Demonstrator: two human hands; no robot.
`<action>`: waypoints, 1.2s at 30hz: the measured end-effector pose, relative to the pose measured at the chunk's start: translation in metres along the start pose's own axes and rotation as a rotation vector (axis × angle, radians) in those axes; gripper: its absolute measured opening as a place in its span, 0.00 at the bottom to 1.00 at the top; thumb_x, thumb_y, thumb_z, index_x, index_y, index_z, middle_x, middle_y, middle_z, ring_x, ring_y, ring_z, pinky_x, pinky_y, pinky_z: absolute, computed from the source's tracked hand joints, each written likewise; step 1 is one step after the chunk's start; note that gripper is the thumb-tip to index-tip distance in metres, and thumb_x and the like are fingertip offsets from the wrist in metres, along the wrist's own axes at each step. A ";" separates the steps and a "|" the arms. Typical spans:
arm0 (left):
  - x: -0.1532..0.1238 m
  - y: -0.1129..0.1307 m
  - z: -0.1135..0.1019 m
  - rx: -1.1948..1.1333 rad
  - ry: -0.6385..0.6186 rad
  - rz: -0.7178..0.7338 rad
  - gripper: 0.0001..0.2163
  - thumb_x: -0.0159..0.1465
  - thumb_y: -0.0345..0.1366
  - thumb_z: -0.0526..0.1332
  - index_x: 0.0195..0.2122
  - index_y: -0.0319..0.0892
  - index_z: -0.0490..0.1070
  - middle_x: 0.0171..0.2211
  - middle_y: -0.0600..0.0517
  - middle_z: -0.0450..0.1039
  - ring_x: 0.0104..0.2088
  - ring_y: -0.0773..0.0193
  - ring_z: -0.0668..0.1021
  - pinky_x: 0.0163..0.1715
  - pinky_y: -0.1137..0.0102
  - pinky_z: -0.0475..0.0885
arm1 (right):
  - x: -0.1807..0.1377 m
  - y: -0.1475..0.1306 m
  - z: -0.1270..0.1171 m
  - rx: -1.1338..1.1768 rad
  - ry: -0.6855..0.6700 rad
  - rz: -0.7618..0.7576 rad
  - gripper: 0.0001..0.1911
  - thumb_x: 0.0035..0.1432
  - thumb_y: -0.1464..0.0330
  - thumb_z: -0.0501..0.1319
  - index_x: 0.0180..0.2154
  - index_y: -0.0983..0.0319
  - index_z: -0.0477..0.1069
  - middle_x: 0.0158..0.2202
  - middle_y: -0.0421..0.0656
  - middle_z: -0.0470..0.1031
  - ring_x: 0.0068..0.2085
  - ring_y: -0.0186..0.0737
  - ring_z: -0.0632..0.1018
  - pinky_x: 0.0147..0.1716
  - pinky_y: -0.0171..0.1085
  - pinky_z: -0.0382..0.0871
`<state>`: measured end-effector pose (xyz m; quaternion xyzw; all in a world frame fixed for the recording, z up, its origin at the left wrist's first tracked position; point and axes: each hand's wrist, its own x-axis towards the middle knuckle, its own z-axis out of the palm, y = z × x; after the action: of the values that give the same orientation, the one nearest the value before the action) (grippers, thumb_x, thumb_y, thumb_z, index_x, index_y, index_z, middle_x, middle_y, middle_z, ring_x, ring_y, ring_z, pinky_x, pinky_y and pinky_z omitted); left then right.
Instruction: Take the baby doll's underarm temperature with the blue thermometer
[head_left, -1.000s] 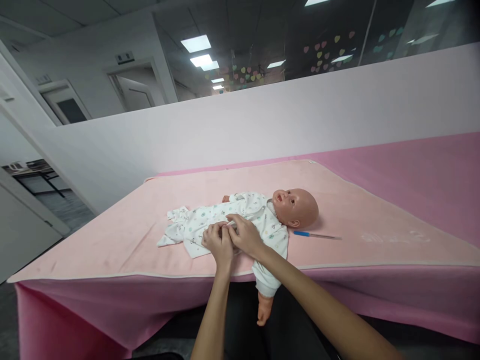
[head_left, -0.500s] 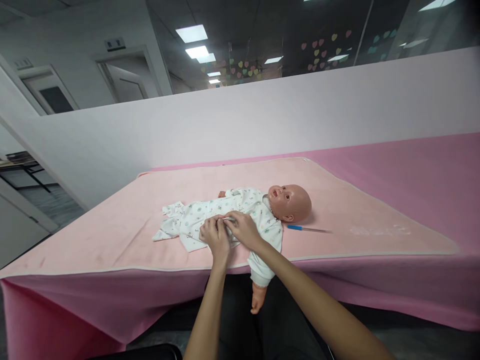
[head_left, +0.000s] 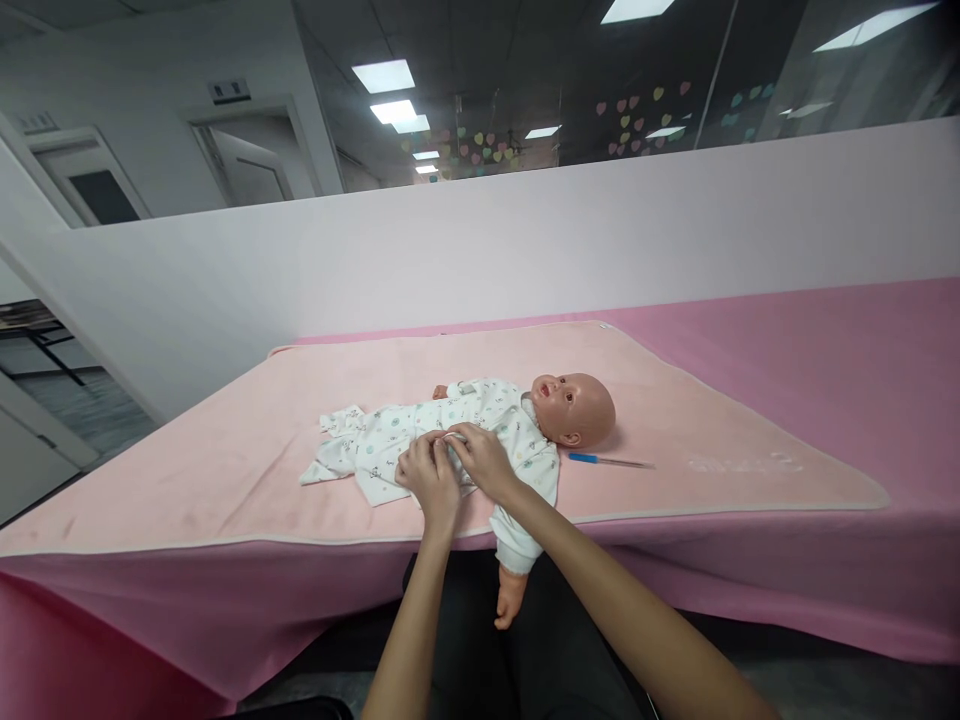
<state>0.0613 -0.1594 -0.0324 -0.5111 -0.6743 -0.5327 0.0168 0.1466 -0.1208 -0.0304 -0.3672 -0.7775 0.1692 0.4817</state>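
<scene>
A baby doll (head_left: 576,410) lies on its back, head to the right, dressed in a white patterned baby outfit (head_left: 386,432). At the near side of its belly, my left hand (head_left: 430,474) is closed, its fingers pinching the outfit's cloth. My right hand (head_left: 484,461) meets it there with thumb and fingers pressed together on the same part of the cloth. A small pale bit of it shows between the fingertips; its exact shape is hidden. One doll arm (head_left: 511,597) hangs over the near table edge.
Beneath the doll is a peach blanket (head_left: 247,420) on a pink tablecloth (head_left: 847,370). A thin stick with a blue handle (head_left: 583,458) lies beside the doll's head. Behind the table rises a white partition (head_left: 525,250) with dark glass above.
The view has shifted slightly. Both hands stay together at the doll's belly, pinching the cloth with hardly any movement.
</scene>
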 end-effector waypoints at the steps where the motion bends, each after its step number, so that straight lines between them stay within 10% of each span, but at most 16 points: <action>1: 0.000 0.000 0.000 0.001 0.000 0.001 0.11 0.64 0.36 0.48 0.36 0.47 0.69 0.38 0.51 0.72 0.42 0.57 0.67 0.45 0.60 0.54 | 0.000 0.001 0.001 -0.002 0.006 0.004 0.10 0.61 0.66 0.50 0.36 0.60 0.69 0.35 0.43 0.74 0.36 0.37 0.74 0.36 0.35 0.65; 36: 0.001 -0.001 0.000 0.054 -0.036 -0.005 0.10 0.64 0.35 0.46 0.34 0.45 0.67 0.38 0.51 0.70 0.43 0.57 0.66 0.46 0.59 0.52 | 0.000 0.002 -0.001 0.035 -0.021 0.035 0.10 0.58 0.70 0.53 0.41 0.61 0.70 0.37 0.43 0.76 0.37 0.37 0.75 0.37 0.34 0.66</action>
<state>0.0602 -0.1587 -0.0320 -0.5183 -0.6897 -0.5053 0.0172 0.1480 -0.1196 -0.0316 -0.3703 -0.7730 0.1949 0.4768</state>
